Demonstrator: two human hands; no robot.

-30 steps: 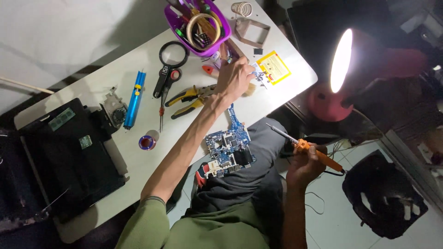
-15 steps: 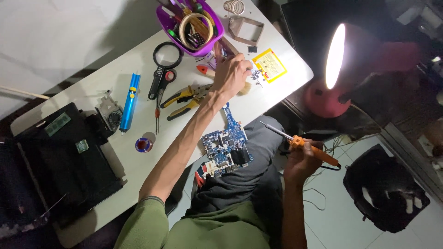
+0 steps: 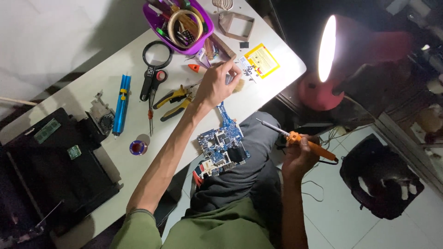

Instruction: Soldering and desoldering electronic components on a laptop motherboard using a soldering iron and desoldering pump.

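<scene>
Your right hand (image 3: 299, 157) grips the orange-handled soldering iron (image 3: 300, 139) off the desk's (image 3: 92, 78) edge, fingers wrapped shut round the handle, tip aimed toward the blue circuit board (image 3: 221, 147) resting on your lap. Your left hand (image 3: 217, 83) stretches over the desk, fingertips pinched together near the small parts beside the yellow card (image 3: 261, 60); whether they hold anything, you cannot tell.
</scene>
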